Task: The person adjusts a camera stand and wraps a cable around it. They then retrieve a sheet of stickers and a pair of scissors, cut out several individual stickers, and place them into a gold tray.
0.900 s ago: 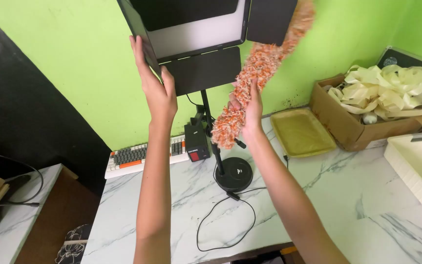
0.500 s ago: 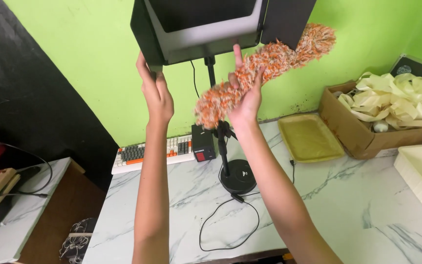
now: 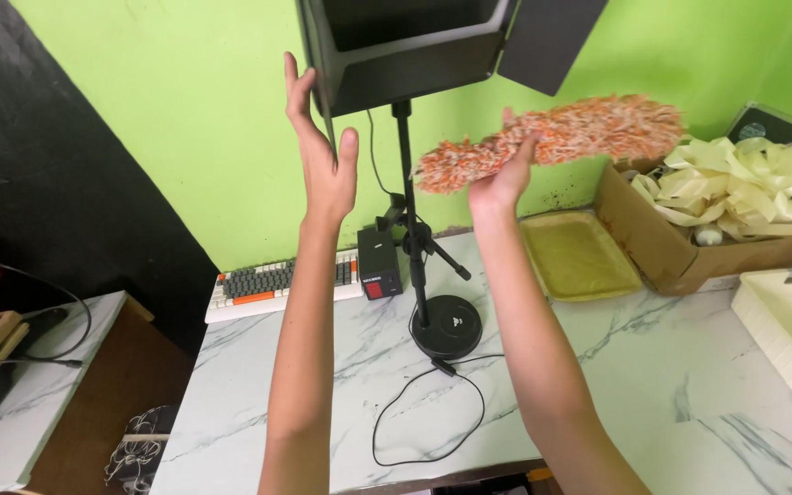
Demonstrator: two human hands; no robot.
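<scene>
Fingers of our right hand (image 3: 499, 183) wrap the orange-and-white fluffy duster (image 3: 556, 137), holding it level just right of the black light stand (image 3: 412, 215). Our left hand (image 3: 323, 151) is open, palm against the left edge of the stand's black panel (image 3: 405, 46), above the marble bench (image 3: 598, 367).
</scene>
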